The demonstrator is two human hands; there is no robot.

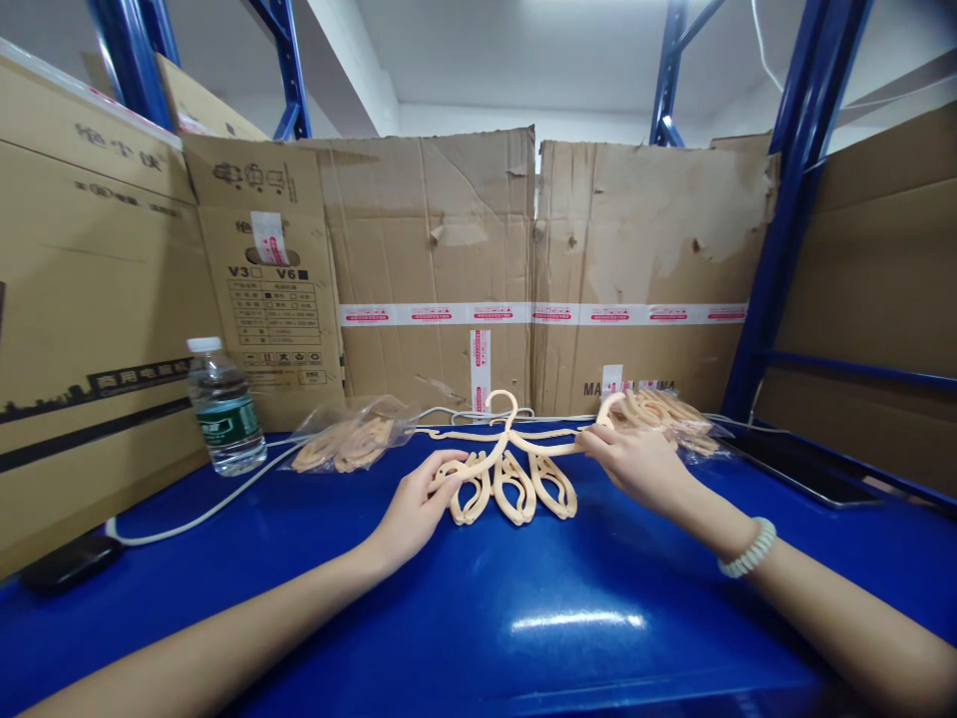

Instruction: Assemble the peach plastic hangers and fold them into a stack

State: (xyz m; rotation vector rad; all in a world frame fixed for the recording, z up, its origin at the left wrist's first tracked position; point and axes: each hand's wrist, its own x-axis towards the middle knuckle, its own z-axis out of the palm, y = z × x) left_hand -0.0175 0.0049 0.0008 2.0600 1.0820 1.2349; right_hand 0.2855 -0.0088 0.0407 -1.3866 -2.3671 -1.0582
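Observation:
My left hand (420,504) and my right hand (635,461) grip the two arms of a cream plastic hanger (499,451), unfolded with its hook upward. My left fingers pinch one arm end; my right fingers close round the other. Behind it another unfolded hanger (549,433) lies on the blue table (449,618). Just below the held hanger are several folded hangers in a row, among them a middle one (515,494) and a right one (554,489). A curved hook (609,409) shows by my right hand; which hanger it belongs to I cannot tell.
Clear bags of folded hangers lie left (359,439) and right (680,424). A water bottle (225,414), white cable (186,529) and black object (71,563) are at left. A dark tablet-like device (807,474) sits right. Cardboard (434,229) and blue posts (793,199) border the table.

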